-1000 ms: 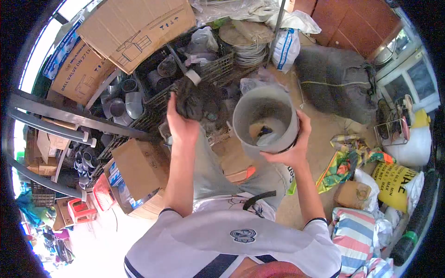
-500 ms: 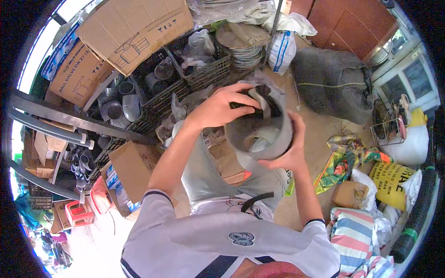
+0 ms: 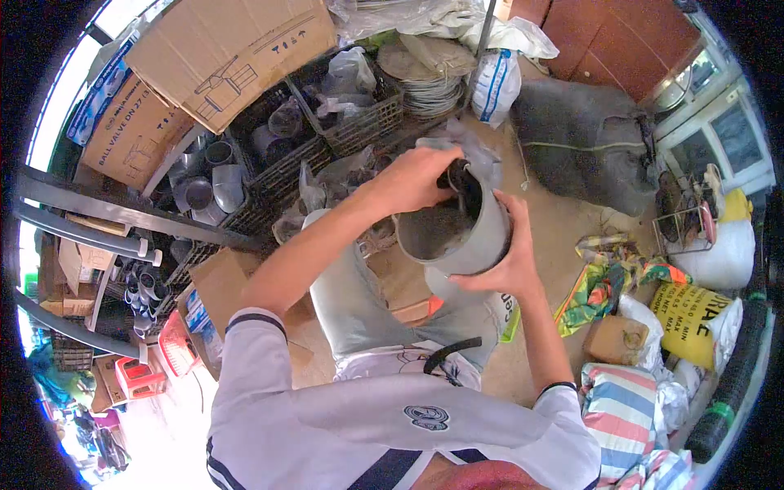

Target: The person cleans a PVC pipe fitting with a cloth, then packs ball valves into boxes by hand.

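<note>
A wide grey pipe fitting [image 3: 476, 251] is tilted above my lap, its open mouth facing up toward me. My right hand [image 3: 505, 260] grips its outer wall on the right side, thumb below and fingers along the far side. My left hand [image 3: 418, 181] is at the upper left rim, fingers curled over into the opening. What those fingers pinch inside is hidden. Thin clear plastic [image 3: 469, 153] sticks out just beyond the fitting.
Black crates [image 3: 359, 126] of fittings stand at the upper left, beside a large cardboard box [image 3: 245, 57]. A coil of wire [image 3: 433, 96], a dark bundle [image 3: 584, 147] and a yellow sack [image 3: 692, 327] lie around. An open carton [image 3: 220, 286] is left of my knees.
My left hand has moved slightly right and over the rim, its fingers now more closed. Light material seen inside the fitting earlier no longer shows. The mouth has turned a little.
</note>
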### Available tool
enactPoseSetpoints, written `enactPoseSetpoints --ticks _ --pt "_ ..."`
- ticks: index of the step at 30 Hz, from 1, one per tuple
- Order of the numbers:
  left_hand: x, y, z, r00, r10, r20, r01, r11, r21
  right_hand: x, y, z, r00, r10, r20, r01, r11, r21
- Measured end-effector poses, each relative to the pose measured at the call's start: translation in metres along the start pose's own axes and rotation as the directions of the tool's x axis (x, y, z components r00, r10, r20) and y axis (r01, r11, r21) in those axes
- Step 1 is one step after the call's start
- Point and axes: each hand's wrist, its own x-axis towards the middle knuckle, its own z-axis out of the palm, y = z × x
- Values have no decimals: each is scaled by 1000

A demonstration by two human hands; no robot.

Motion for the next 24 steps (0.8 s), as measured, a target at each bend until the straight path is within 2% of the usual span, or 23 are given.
enactPoseSetpoints --ticks 2,4,5,6,10,14,15,16,17,18,19,20,21,22,23,24 --pt "-2 -7 5 996 59 62 -58 998 -23 -5 6 4 997 74 37 -77 994 81" --pt "-3 -7 3 970 20 243 -19 1000 -6 -11 16 11 993 106 53 -111 988 103" --pt "-4 -6 3 971 13 238 -11 1000 -8 -15 18 13 988 137 74 -146 981 128" --pt "-2 -2 1 964 -21 266 3 998 67 -16 17 15 988 133 81 -142 981 130" --pt "2 -5 2 943 -66 326 -7 975 220 -19 13 18 990 127 56 -130 989 64" --pt "-4 -14 9 937 -126 326 56 975 215 -19 16 11 990 119 82 -124 990 64" --pt "-5 -32 23 994 3 112 -8 999 37 -19 16 10 990 117 84 -123 990 63" --pt "-3 -36 23 987 99 -125 -114 986 -120 -18 16 10 991 123 55 -129 986 109" --pt "-1 -41 20 959 -271 -86 245 941 -234 -19 16 10 991 134 27 -136 978 156" --pt "0 -39 10 800 -600 -8 566 758 -323 -21 17 11 990 136 26 -138 978 157" --pt "-1 -46 0 824 -554 119 517 648 -560 -22 18 12 986 166 -6 -161 964 212" --pt "-5 -48 -2 827 -549 118 512 652 -559 -21 19 11 980 195 -39 -178 948 264" --pt "-9 -27 -18 898 -402 177 438 799 -412 -19 20 10 980 191 -49 -172 950 261" --pt "-13 -11 -25 931 -256 262 323 909 -263 -17 20 10 983 180 -45 -160 946 282" --pt "-16 -5 -22 982 -25 186 83 948 -308 -17 19 11 985 171 -36 -152 941 304" --pt "-17 -8 -16 980 8 196 39 972 -231 -17 18 12 984 172 -35 -153 939 307"
